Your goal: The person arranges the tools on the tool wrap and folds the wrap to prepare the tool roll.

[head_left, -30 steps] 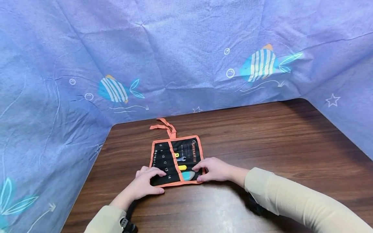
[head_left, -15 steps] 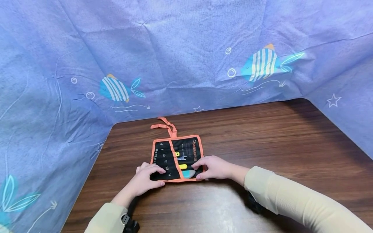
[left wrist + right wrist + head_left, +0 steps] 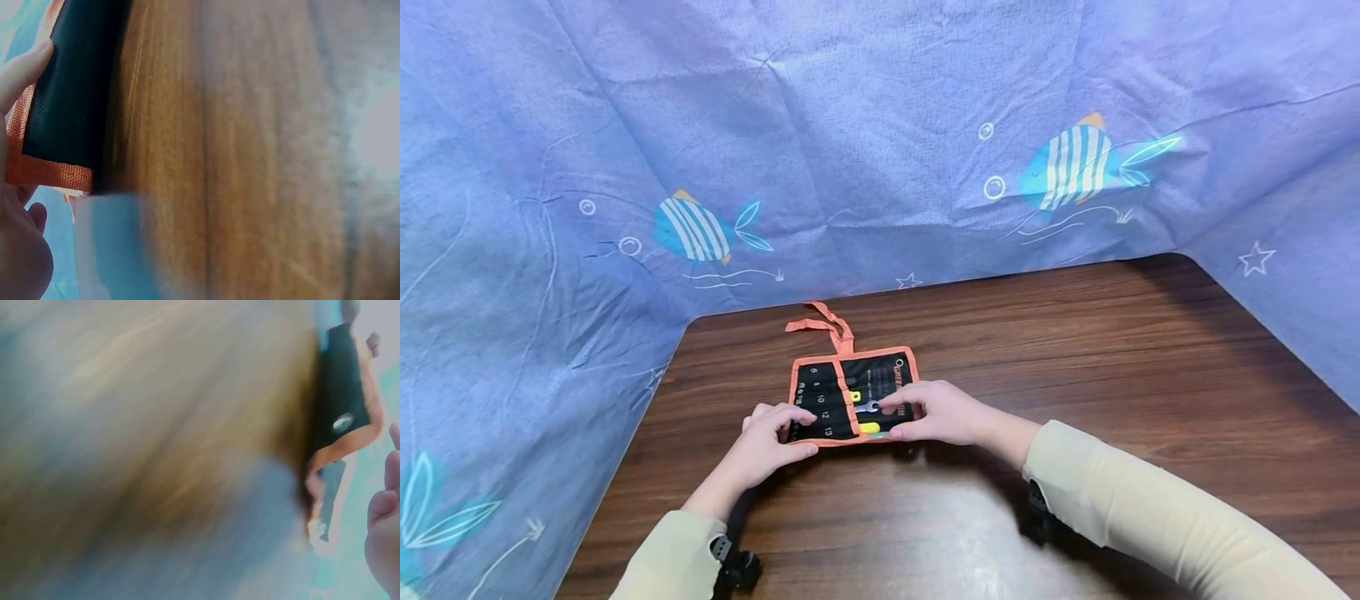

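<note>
A black tool roll (image 3: 820, 398) with orange trim lies on the table, its near edge raised and folding over. My left hand (image 3: 765, 442) grips the near left corner, thumb at the edge and fingers over the printed pockets; the left wrist view shows a thumb on the orange border (image 3: 56, 171). At the near right corner my right hand (image 3: 943, 411) holds the roll between thumb and fingers. A wrench (image 3: 867, 407) and a yellow-handled tool (image 3: 870, 427) show in the pockets. Only a sliver of a teal tool shows near the fold.
Orange tie straps (image 3: 835, 329) extend from the roll's far side. The brown wooden table (image 3: 1075, 358) reaches to a blue fish-print cloth (image 3: 865, 150) at the back and sides. Light glares off the near tabletop.
The roll's near edge has risen and turned away from me, covering the teal tool and the lowest number. Both hands have moved slightly up and away with it.
</note>
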Demonstrator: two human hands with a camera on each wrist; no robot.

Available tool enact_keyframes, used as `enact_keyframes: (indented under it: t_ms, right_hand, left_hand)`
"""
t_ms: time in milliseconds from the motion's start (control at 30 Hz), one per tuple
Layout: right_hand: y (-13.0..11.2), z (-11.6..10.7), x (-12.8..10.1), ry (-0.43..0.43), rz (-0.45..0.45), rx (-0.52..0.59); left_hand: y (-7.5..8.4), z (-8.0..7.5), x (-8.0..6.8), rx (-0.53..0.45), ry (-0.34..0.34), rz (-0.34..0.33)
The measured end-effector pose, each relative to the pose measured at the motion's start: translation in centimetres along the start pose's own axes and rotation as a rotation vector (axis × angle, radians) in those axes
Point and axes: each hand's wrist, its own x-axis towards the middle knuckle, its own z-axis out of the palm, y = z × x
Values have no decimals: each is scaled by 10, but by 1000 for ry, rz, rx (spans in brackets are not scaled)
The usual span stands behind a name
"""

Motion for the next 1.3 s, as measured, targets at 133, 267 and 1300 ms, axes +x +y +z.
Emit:
enact_keyframes:
  t_ms: [133, 267, 1300]
  right_hand:
    - [-11, 0, 4, -11, -37, -17]
    - [-14, 2, 3, -34, -68, -90]
    - [9, 9, 19, 37, 19, -343]
  left_hand:
    - [-1, -2, 4, -12, 1, -11]
    - [-1, -4, 8, 0, 1, 4]
    - [3, -3, 14, 104, 84, 175]
